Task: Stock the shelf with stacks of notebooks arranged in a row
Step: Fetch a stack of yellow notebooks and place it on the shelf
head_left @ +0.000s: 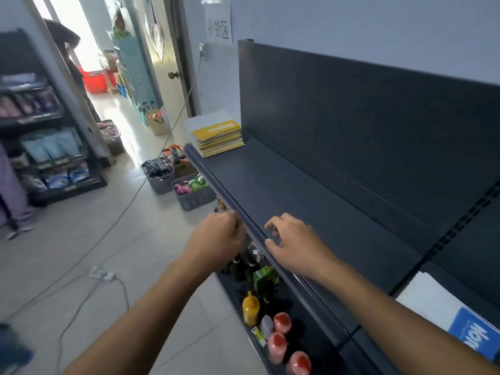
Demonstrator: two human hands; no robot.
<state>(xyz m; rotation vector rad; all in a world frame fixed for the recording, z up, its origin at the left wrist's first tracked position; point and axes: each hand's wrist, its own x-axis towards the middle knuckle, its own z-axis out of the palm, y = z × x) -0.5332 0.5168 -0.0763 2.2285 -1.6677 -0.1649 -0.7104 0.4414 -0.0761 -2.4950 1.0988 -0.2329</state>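
A stack of yellow notebooks (219,138) lies at the far left end of the dark grey shelf (311,201). The rest of this shelf board is bare. My left hand (216,238) hovers just off the shelf's front rail, its fingers curled in and holding nothing. My right hand (293,243) is over the front part of the shelf, fingers spread and loosely bent, also holding nothing. Both hands are far from the yellow stack. A white stack with a blue label (449,315) lies on the shelf section to the right.
Below the shelf stand sauce bottles (277,345) and a green carton (266,277). Grey baskets of goods (193,194) sit on the floor by the shelf's left end. A cable and power strip (101,274) cross the floor. Another rack (51,147) stands left, and a person (66,44) is in the doorway.
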